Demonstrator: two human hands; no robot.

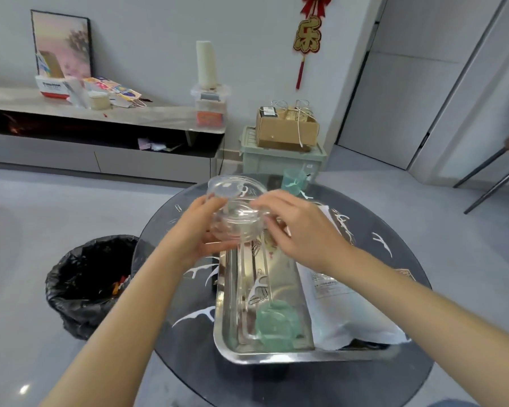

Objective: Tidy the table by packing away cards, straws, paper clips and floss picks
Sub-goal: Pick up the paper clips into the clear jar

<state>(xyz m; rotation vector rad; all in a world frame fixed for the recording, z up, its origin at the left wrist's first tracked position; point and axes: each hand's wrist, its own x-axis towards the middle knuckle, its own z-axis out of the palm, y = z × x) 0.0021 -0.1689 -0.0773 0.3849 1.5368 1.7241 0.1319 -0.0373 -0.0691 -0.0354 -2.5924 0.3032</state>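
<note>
Before you, a round dark table (350, 383) stands on a pale grey floor (56, 207), a black-lined bin (86, 283) at its left, a low cabinet (41, 154) bearing a framed picture (62, 44) along the white wall (144, 24), a red ornament (307, 36) hanging beside a grey door (394, 98).

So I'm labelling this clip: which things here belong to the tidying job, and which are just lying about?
Job: clear container held by left hand and right hand, floss picks, paper clips, metal tray.
Lying about: black-bagged bin, cardboard box, framed picture.
</note>
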